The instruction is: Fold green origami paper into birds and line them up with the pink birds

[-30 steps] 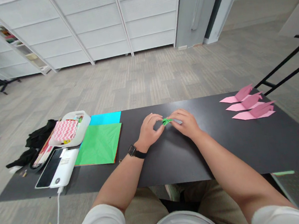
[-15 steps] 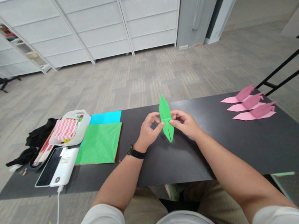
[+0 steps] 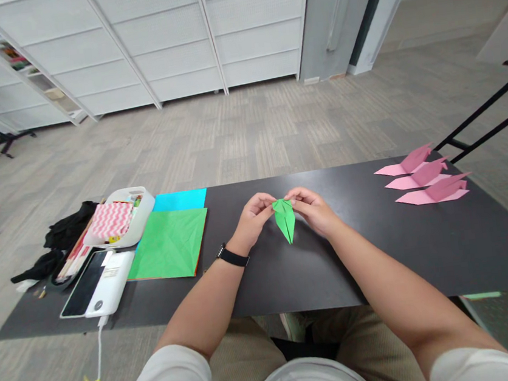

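Note:
A green folded origami paper point(image 3: 285, 218) is held over the middle of the black table, its narrow point directed towards me and a slit running along its centre. My left hand point(image 3: 257, 214) pinches its upper left corner between thumb and fingers. On the opposite side, my right hand point(image 3: 310, 208) grips the upper right corner the same way. The far part of the paper is folded out of sight behind the near part. A dark watch point(image 3: 233, 256) is on my left wrist.
To the left lies a stack of green paper point(image 3: 171, 243) with a blue sheet point(image 3: 182, 200) behind it. A phone point(image 3: 83, 283), a white power bank point(image 3: 111, 283) and a white basket point(image 3: 146, 206) stand further left. Three pink folded paper figures point(image 3: 431, 195) sit at the right of the table point(image 3: 381, 255).
The green paper's upper point, which stood up away from me, has folded down out of view. Both hands have moved slightly closer together at its top edge.

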Motion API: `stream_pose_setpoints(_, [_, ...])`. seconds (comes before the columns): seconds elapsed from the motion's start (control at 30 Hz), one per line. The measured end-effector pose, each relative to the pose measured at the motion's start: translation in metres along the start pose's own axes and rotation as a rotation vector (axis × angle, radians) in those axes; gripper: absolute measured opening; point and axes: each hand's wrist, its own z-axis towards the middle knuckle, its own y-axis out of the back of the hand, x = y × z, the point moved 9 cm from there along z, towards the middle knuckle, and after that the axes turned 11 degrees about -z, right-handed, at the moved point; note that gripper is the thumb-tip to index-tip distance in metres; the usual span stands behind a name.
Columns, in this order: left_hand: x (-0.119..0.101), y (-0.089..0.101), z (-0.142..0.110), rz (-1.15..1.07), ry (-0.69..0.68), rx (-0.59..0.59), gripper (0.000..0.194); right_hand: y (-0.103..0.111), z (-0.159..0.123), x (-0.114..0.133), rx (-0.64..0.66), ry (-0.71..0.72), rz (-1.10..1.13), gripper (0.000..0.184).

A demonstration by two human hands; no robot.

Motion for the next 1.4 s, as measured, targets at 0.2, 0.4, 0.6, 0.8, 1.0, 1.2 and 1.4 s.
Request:
stream_pose_setpoints(0.2, [0.001, 0.001, 0.0, 0.07, 0.031, -0.018, 0.025, 0.008, 0.001, 0.002, -0.057, 0.054, -0.097, 0.026])
stream_pose_setpoints(0.4, [-0.002, 0.004, 0.002, 0.188, -0.009, -0.032, 0.029, 0.007, -0.001, 0.01, -0.041, 0.117, -0.178, 0.027])
stream_pose_setpoints(0.6, [-0.017, 0.008, 0.0, 0.391, -0.156, -0.078, 0.031, 0.008, 0.001, -0.001, -0.081, 0.112, -0.215, 0.042])
stream_pose_setpoints(0.8, [-0.036, -0.001, -0.006, 0.569, -0.26, -0.061, 0.033, 0.014, 0.001, 0.002, -0.129, 0.117, -0.304, 0.026])
stream_pose_setpoints(1.0, [-0.052, -0.015, -0.009, 0.62, -0.351, -0.005, 0.018, 0.013, -0.014, 0.053, -0.227, 0.375, -0.55, 0.017])
stream_pose_setpoints(1.2, [-0.06, -0.019, -0.012, 0.63, -0.409, -0.017, 0.017, 0.007, -0.021, 0.062, -0.225, 0.491, -0.679, 0.011])
stream_pose_setpoints(1.4, [-0.06, -0.018, -0.012, 0.689, -0.431, -0.034, 0.019, 0.003, -0.024, 0.066, -0.207, 0.526, -0.755, 0.015])
